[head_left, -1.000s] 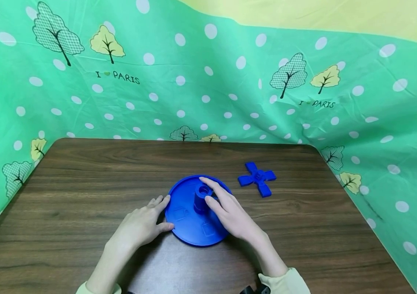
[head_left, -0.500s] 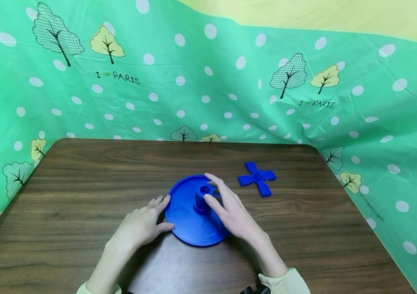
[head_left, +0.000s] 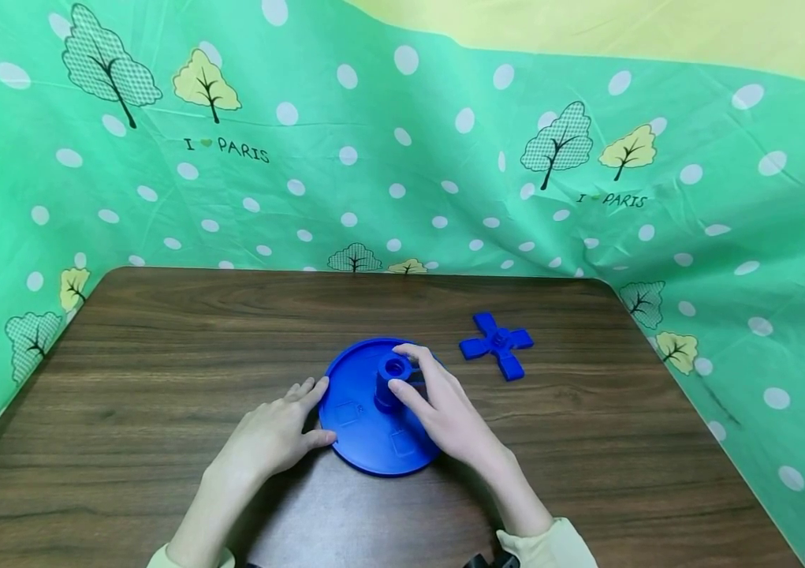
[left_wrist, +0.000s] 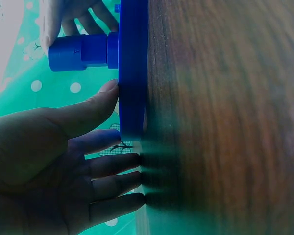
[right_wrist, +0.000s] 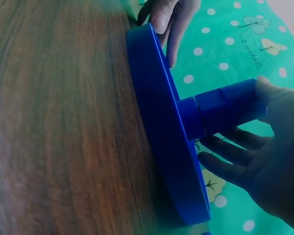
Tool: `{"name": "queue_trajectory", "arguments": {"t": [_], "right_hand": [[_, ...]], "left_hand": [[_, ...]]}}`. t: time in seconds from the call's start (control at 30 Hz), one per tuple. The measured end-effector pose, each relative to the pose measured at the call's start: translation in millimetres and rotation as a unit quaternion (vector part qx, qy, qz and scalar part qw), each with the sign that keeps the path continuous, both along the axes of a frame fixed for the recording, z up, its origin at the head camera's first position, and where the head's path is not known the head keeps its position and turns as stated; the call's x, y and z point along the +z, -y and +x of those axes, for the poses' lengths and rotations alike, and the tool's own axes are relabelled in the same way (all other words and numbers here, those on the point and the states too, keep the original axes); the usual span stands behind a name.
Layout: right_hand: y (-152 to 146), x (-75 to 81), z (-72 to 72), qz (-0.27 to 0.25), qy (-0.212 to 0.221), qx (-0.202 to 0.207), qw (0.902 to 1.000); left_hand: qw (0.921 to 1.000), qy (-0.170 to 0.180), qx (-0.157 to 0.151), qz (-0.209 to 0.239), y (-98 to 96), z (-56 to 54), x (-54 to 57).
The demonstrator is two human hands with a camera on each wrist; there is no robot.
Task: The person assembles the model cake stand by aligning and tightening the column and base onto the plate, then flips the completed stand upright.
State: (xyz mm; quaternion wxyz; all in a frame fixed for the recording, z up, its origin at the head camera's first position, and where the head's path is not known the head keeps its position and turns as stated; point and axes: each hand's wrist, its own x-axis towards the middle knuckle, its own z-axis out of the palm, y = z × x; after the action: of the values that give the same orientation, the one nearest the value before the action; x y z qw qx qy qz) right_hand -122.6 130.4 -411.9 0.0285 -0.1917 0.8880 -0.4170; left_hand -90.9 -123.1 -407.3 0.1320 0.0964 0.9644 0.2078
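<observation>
L hand (head_left: 267, 438) — fingers straight, touching rim of blue disc (head_left: 367, 446); R hand (head_left: 446, 414) pinches post (head_left: 385, 396) near top, thumb vs. index. Prob. light, stiff, slickish — best held round post.

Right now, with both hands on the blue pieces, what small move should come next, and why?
Perhaps a slight twist of the post with the right hand: its thumb and a finger grip the post's top, while the left hand touches the edge of the disc and could steady it.
</observation>
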Motion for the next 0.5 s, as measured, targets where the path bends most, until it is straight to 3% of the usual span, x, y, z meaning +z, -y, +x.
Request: {"name": "queue_trajectory", "arguments": {"t": [0.2,0.5], "right_hand": [[-2.4,0.1,-2.1,-0.007,-0.008,0.017,0.9998],[-0.3,0.5,-1.8,-0.009,0.012,0.037,0.9992]], "left_hand": [[1.0000,0.000,0.000,0.002,0.2,-0.4,-0.5],[1.0000,-0.001,-0.001,0.002,0.0,-0.4,-0.6]]}}
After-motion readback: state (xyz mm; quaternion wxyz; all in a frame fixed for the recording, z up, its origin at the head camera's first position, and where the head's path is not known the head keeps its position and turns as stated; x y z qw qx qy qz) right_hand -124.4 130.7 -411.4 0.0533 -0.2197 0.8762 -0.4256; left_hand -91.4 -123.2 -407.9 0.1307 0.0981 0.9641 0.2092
